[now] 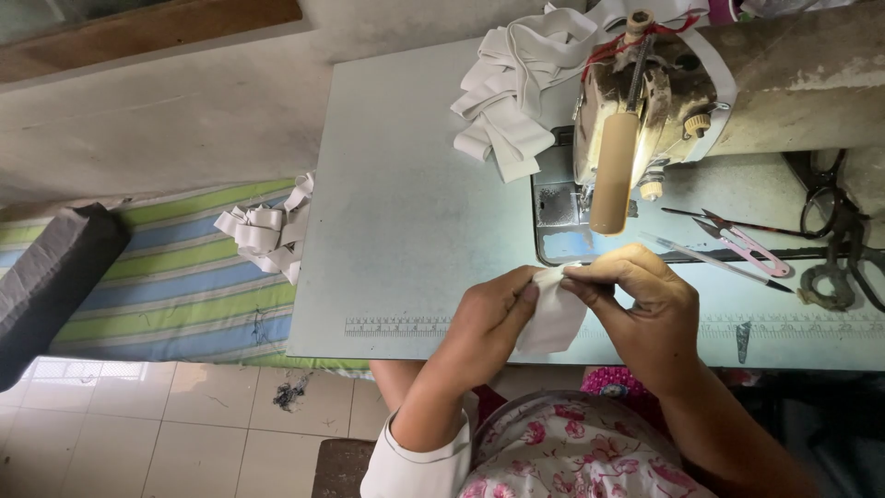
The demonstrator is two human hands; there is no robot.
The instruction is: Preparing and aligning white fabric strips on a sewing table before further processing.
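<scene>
Both my hands hold one short piece of white elastic band point(556, 318) just over the front edge of the sewing table point(415, 231). My left hand point(489, 323) pinches its left side with thumb and fingers. My right hand point(645, 309) grips its upper right end, fingers curled. The band hangs folded between them, partly hidden by my fingers. The worn sewing machine head point(645, 101) stands right behind my hands, its needle area above the metal plate point(558, 207).
A heap of white elastic strips point(512, 88) lies on the table behind the machine. More strips point(267, 231) rest on a striped cloth point(175, 277) to the left. Pink thread snips point(751, 244) and dark scissors point(834, 249) lie right. A ruler strip point(396, 326) runs along the table edge.
</scene>
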